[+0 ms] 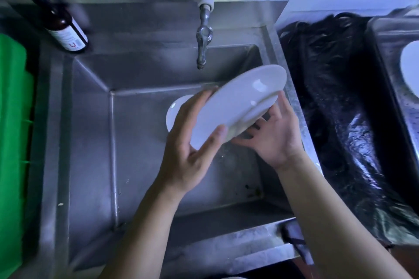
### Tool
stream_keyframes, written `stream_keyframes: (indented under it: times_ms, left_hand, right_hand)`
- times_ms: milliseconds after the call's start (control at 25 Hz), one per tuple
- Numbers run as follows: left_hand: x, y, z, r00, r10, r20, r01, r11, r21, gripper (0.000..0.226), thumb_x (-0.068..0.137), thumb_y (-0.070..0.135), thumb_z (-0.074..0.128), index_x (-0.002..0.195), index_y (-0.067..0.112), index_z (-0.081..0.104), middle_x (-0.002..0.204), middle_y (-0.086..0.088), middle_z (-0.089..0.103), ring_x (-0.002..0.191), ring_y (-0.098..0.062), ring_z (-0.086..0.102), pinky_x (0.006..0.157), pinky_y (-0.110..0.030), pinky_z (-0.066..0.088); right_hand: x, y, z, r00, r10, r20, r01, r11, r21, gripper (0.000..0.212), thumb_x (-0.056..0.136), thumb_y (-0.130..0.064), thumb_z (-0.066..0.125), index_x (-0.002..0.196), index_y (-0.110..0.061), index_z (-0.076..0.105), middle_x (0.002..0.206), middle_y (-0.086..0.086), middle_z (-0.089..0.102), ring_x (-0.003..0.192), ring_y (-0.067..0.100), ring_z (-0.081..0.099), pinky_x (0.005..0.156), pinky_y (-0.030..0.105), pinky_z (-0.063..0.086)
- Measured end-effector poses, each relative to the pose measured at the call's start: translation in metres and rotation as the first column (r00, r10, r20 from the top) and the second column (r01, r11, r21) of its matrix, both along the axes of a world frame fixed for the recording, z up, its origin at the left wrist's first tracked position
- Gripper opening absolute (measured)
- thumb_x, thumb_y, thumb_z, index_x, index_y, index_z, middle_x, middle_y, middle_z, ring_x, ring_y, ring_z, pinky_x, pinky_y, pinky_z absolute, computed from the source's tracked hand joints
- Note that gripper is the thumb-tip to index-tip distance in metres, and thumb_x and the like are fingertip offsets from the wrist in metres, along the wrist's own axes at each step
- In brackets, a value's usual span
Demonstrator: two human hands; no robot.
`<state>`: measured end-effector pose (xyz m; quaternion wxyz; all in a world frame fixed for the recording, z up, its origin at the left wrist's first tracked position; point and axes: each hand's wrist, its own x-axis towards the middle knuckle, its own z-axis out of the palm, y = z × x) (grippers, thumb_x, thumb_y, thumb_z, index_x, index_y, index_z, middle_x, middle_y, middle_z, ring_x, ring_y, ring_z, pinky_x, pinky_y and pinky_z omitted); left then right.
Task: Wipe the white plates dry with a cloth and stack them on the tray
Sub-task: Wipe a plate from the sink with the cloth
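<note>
Two hands on one white plate (238,102) over steel sink (90,142), under tap (203,38). Plate tilted, underside up, long axis lower-L to upper-R. L hand (188,142) grips lower-L rim, thumb on top; R hand (272,136) spread open, cradling lower-R edge. 2nd plate (175,111) in basin behind; another (410,65) on tray (385,36), far R.

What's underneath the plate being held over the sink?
Under the held plate another white plate lies in the sink. Only its left edge shows; the rest is covered.
</note>
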<state>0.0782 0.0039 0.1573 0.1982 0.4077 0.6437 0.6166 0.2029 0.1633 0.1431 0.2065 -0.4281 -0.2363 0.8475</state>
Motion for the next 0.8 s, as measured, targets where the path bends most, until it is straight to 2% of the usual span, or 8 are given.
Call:
stream_keyframes:
  times_ms: [120,200,320,440,520,640,720,800]
  left_hand:
    - [0.006,0.002,0.026,0.983,-0.062,-0.171,0.081,0.991,0.104,0.045,0.103,0.028,0.057,0.146,0.018,0.046,0.148,0.015,0.05,0.14,-0.015,0.049,0.115,-0.031,0.035]
    - [0.006,0.001,0.038,0.98,-0.075,-0.184,0.095,0.99,0.104,0.04,0.106,0.036,0.052,0.143,0.023,0.05,0.146,0.013,0.053,0.138,-0.018,0.051,0.114,-0.037,0.038]
    - [0.01,-0.005,0.052,1.0,-0.007,0.021,0.007,1.0,0.029,0.042,0.106,0.048,0.043,0.141,0.027,0.054,0.146,0.006,0.058,0.14,-0.02,0.05,0.116,-0.041,0.039]
    - [0.027,-0.006,0.064,0.925,0.05,0.376,-0.099,0.989,0.11,0.054,0.103,0.05,0.036,0.142,0.018,0.056,0.149,-0.003,0.058,0.142,-0.018,0.049,0.119,-0.043,0.037]
    - [0.043,-0.005,0.072,0.88,0.132,0.455,-0.196,0.976,0.096,0.056,0.1,0.051,0.038,0.144,0.021,0.054,0.153,-0.003,0.055,0.144,-0.017,0.047,0.122,-0.047,0.033]
    - [0.061,-0.007,0.072,0.844,0.239,0.479,-0.327,0.939,0.109,0.059,0.095,0.052,0.043,0.146,0.025,0.054,0.156,-0.009,0.051,0.144,-0.023,0.046,0.122,-0.055,0.03]
    - [0.069,-0.01,0.068,0.805,0.265,0.531,-0.41,0.895,0.175,0.053,0.092,0.048,0.045,0.137,0.029,0.065,0.148,-0.007,0.059,0.139,-0.022,0.052,0.115,-0.046,0.042]
    - [0.073,-0.012,0.058,0.692,0.344,0.635,-0.537,0.833,0.134,0.046,0.087,0.043,0.045,0.119,0.031,0.076,0.126,0.002,0.073,0.12,-0.014,0.066,0.092,-0.028,0.055]
  right_hand:
    - [0.002,-0.007,0.019,0.987,-0.091,-0.13,0.086,0.995,-0.047,0.061,0.085,-0.068,0.061,0.128,-0.026,0.069,0.14,0.016,0.058,0.126,0.042,0.058,0.096,0.077,0.039]
    - [0.003,-0.007,0.032,0.973,-0.148,-0.179,0.14,0.988,-0.058,0.058,0.084,-0.066,0.065,0.12,-0.021,0.074,0.138,0.016,0.061,0.126,0.042,0.058,0.097,0.077,0.039]
    - [0.003,0.001,0.054,0.969,-0.168,-0.183,0.167,0.986,-0.022,0.05,0.084,-0.062,0.064,0.106,-0.02,0.08,0.132,0.014,0.066,0.124,0.039,0.06,0.096,0.073,0.041]
    - [0.005,0.006,0.076,0.982,-0.124,-0.141,0.13,0.991,0.028,0.041,0.085,-0.051,0.06,0.108,-0.021,0.076,0.122,0.008,0.07,0.124,0.034,0.061,0.097,0.067,0.042]
    - [0.011,0.005,0.085,0.991,-0.084,-0.104,0.092,0.993,0.073,0.038,0.087,-0.047,0.052,0.109,-0.022,0.071,0.11,0.005,0.067,0.119,0.03,0.061,0.095,0.059,0.044]
    - [0.025,0.002,0.093,0.996,-0.017,-0.089,0.035,0.977,0.213,0.039,0.089,-0.047,0.041,0.11,-0.026,0.066,0.105,0.0,0.064,0.104,0.023,0.059,0.079,0.046,0.053]
    - [0.033,-0.002,0.094,0.996,0.027,-0.091,0.002,0.953,0.304,0.044,0.089,-0.053,0.041,0.114,-0.029,0.068,0.108,-0.004,0.071,0.1,0.018,0.066,0.078,0.042,0.056]
    - [0.039,-0.012,0.082,0.999,0.042,-0.013,-0.034,0.926,0.375,0.053,0.093,-0.062,0.039,0.123,-0.029,0.067,0.12,-0.002,0.072,0.109,0.018,0.068,0.084,0.036,0.053]
